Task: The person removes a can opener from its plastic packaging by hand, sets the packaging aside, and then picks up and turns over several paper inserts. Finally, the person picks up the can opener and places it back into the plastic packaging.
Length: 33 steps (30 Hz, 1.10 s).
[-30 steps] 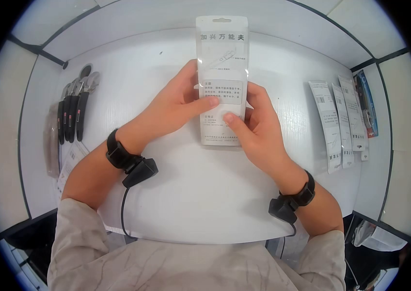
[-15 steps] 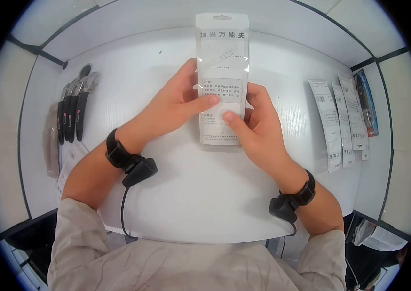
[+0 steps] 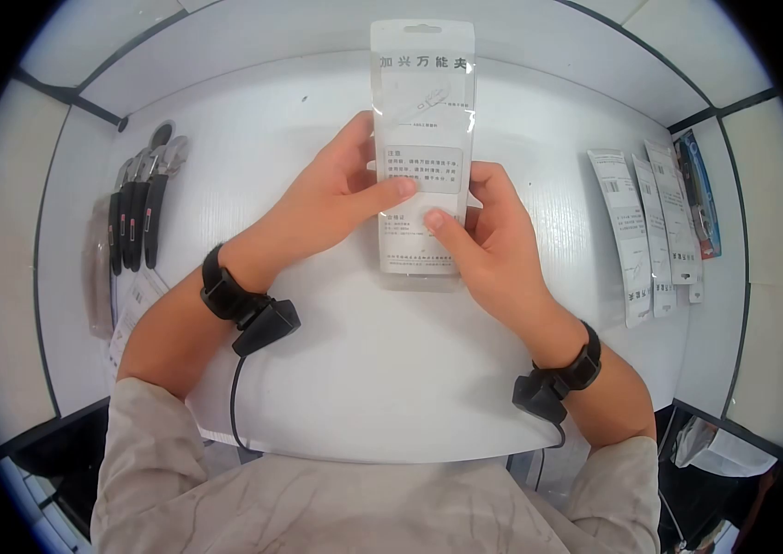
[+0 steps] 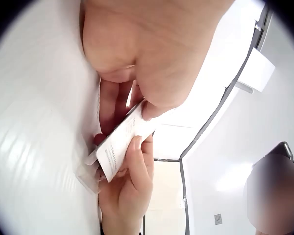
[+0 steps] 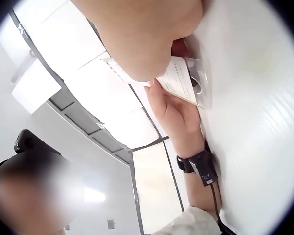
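Left hand (image 3: 331, 198) and right hand (image 3: 502, 254) clamp a pack (image 3: 424, 102), thumbs in front, fingers behind, toward the tabletop (image 3: 364, 369)'s far edge; even pressure should steady it.

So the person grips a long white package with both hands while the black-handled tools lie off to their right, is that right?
The side is wrong: the head view shows the black-handled tools off to the person's left. The left hand and right hand do grip the long white package.
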Each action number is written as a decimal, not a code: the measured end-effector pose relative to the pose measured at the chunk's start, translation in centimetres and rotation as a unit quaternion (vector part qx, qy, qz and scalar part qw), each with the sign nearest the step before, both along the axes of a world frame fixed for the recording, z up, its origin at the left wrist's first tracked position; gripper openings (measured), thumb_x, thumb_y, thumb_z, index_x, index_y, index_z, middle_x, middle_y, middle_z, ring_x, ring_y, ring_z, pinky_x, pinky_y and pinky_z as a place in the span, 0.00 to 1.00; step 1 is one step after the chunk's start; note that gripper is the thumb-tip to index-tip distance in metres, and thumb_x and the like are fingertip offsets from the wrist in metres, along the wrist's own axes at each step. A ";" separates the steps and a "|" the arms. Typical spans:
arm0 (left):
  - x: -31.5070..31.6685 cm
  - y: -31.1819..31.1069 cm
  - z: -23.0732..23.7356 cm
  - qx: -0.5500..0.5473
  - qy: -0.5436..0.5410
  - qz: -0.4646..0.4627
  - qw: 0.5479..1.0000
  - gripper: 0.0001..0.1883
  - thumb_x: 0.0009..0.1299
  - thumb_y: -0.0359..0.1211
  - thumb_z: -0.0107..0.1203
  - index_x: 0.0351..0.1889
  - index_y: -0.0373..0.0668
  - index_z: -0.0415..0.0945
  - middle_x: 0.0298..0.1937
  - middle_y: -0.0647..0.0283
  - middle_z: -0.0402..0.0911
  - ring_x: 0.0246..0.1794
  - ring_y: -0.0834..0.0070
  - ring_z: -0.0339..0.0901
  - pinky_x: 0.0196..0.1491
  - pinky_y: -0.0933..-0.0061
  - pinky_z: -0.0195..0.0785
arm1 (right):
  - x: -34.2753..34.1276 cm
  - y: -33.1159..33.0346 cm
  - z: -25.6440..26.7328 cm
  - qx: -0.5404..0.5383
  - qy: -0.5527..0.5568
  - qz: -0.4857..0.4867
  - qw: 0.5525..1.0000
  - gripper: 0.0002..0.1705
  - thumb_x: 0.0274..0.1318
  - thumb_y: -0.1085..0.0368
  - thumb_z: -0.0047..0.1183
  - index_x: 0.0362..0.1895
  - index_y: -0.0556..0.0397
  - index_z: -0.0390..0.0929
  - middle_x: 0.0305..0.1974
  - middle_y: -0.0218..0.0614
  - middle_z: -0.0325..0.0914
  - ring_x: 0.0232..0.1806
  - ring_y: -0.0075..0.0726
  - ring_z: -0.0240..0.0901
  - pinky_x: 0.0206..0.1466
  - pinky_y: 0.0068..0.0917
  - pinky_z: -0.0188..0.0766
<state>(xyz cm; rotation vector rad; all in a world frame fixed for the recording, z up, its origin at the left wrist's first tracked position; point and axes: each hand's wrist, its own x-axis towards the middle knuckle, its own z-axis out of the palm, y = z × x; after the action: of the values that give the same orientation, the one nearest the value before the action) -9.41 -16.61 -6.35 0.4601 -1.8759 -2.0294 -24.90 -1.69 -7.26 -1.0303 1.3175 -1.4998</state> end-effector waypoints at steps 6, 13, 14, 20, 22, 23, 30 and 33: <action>0.0 0.0 0.1 0.003 0.003 -0.003 1.000 0.36 0.77 0.26 0.54 0.81 0.38 0.50 0.74 0.57 0.69 0.74 0.67 0.67 0.74 0.60 0.62 | -0.1 0.1 0.2 0.019 -0.007 0.002 1.000 0.18 0.70 0.71 0.53 0.60 0.60 0.66 0.55 0.44 0.78 0.47 0.32 0.85 0.47 0.29 0.83; 0.0 0.0 -0.4 -0.017 0.024 0.009 1.000 0.30 0.78 0.31 0.56 0.76 0.36 0.58 0.68 0.56 0.74 0.66 0.66 0.76 0.66 0.63 0.73 | 0.0 0.0 -0.1 0.004 -0.015 -0.003 1.000 0.17 0.70 0.71 0.54 0.59 0.61 0.66 0.56 0.45 0.78 0.46 0.33 0.85 0.46 0.29 0.83; 0.0 0.0 -0.4 -0.015 0.021 0.010 1.000 0.30 0.78 0.31 0.56 0.76 0.36 0.58 0.68 0.55 0.75 0.66 0.66 0.76 0.66 0.63 0.72 | 0.0 0.0 -0.1 0.004 -0.017 -0.003 1.000 0.17 0.70 0.71 0.54 0.59 0.61 0.67 0.56 0.45 0.79 0.46 0.33 0.85 0.46 0.29 0.83; 0.1 0.0 0.1 0.011 -0.003 -0.001 1.000 0.33 0.78 0.27 0.54 0.79 0.36 0.54 0.71 0.56 0.72 0.72 0.67 0.70 0.72 0.62 0.65 | 0.0 0.0 -0.3 0.009 -0.012 -0.004 1.000 0.17 0.70 0.70 0.54 0.58 0.61 0.67 0.56 0.45 0.79 0.46 0.33 0.85 0.46 0.29 0.83; 0.1 0.0 -0.1 0.007 -0.002 0.000 1.000 0.33 0.78 0.27 0.53 0.78 0.35 0.54 0.71 0.56 0.73 0.71 0.68 0.71 0.72 0.62 0.66 | 0.0 0.0 -0.2 0.011 -0.010 -0.005 1.000 0.17 0.70 0.70 0.54 0.58 0.61 0.67 0.56 0.46 0.79 0.47 0.34 0.85 0.46 0.29 0.83; 0.1 0.0 -0.1 0.004 -0.004 0.001 1.000 0.32 0.78 0.27 0.53 0.78 0.35 0.54 0.71 0.56 0.73 0.71 0.68 0.71 0.71 0.62 0.66 | 0.1 0.0 -0.2 0.009 -0.010 -0.006 1.000 0.17 0.71 0.70 0.54 0.58 0.61 0.67 0.56 0.46 0.79 0.47 0.34 0.85 0.46 0.29 0.84; 0.0 0.0 -0.4 -0.001 0.010 0.012 1.000 0.29 0.79 0.32 0.56 0.74 0.35 0.60 0.67 0.55 0.75 0.66 0.67 0.76 0.66 0.64 0.72 | 0.0 0.0 -0.1 0.013 -0.009 -0.007 1.000 0.16 0.71 0.69 0.54 0.57 0.62 0.68 0.57 0.49 0.79 0.46 0.35 0.86 0.45 0.29 0.84; 0.0 0.1 -0.5 0.001 0.007 0.020 1.000 0.28 0.79 0.32 0.56 0.73 0.34 0.60 0.66 0.55 0.76 0.65 0.68 0.77 0.65 0.64 0.73 | 0.1 0.0 0.1 0.022 -0.009 -0.007 1.000 0.16 0.71 0.69 0.54 0.56 0.62 0.68 0.57 0.49 0.79 0.46 0.34 0.86 0.45 0.29 0.83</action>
<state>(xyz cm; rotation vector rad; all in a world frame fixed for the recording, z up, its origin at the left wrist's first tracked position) -9.42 -16.56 -6.85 0.4786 -1.8419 -2.0030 -24.84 -1.65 -7.20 -0.9793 1.3406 -1.4818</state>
